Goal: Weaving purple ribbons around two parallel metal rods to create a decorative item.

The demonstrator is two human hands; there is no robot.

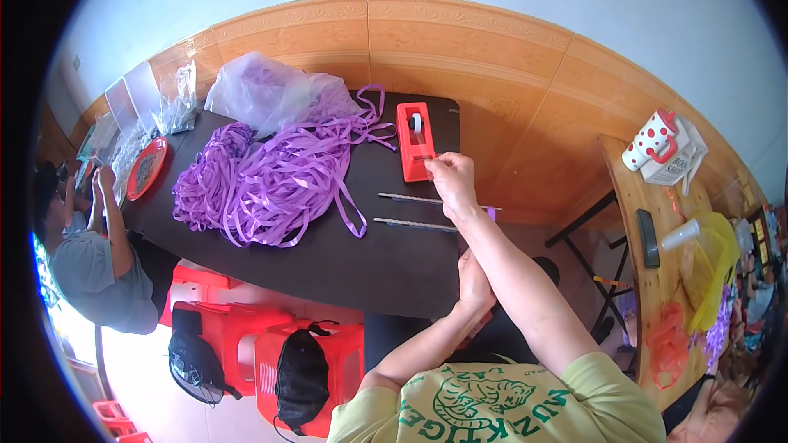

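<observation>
My right hand is closed in a pinch at the near end of a red tape dispenser, where the tape comes off. The tape end between the fingertips is too small to see clearly. A white tape roll sits in the dispenser. Below my right forearm, at the table's right edge, is my left hand; the forearm covers its fingers. Two thin metallic rods lie side by side on the table, pointing to the right. A bit of purple ribbon shows at their right end, beside my right wrist.
A large heap of purple ribbon covers the middle of the dark table, before a clear plastic bag. At left, a person works near a red plate. Red stools stand in front; a wooden table is at right.
</observation>
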